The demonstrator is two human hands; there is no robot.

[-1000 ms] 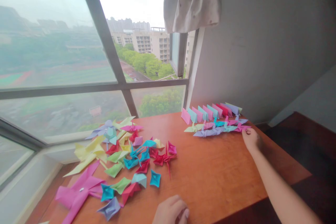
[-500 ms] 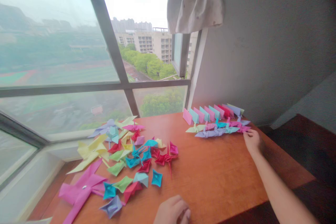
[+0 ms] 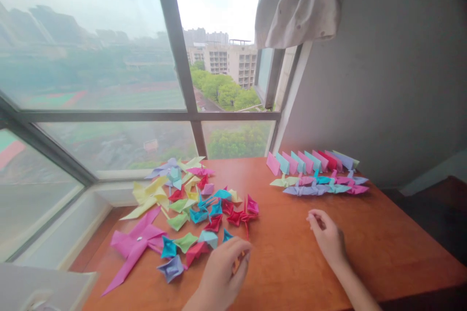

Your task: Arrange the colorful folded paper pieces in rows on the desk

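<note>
My left hand (image 3: 223,272) is in the lower middle, just in front of a group of folded paper pieces. Its fingers are curled towards the thumb, and nothing shows in them. Behind it, a blue paper boat (image 3: 227,235) is mostly hidden. My right hand (image 3: 328,239) hovers over the bare wood at right, fingers bent and tips together with nothing visible between them. Beyond it lie rows of paper cranes, among them a magenta crane (image 3: 356,187) at the right end and a lavender crane (image 3: 304,189).
A row of folded paper pieces (image 3: 308,161) stands behind the cranes. On the left of the wooden table (image 3: 284,262) are a magenta pinwheel (image 3: 136,243), a yellow pinwheel (image 3: 150,195) and several small paper boats. A window frame (image 3: 233,116) and a grey wall (image 3: 379,92) border the table.
My right hand has left the magenta crane at the row's end and come back towards me. My left hand has risen towards the boats. The camera view has swung left.
</note>
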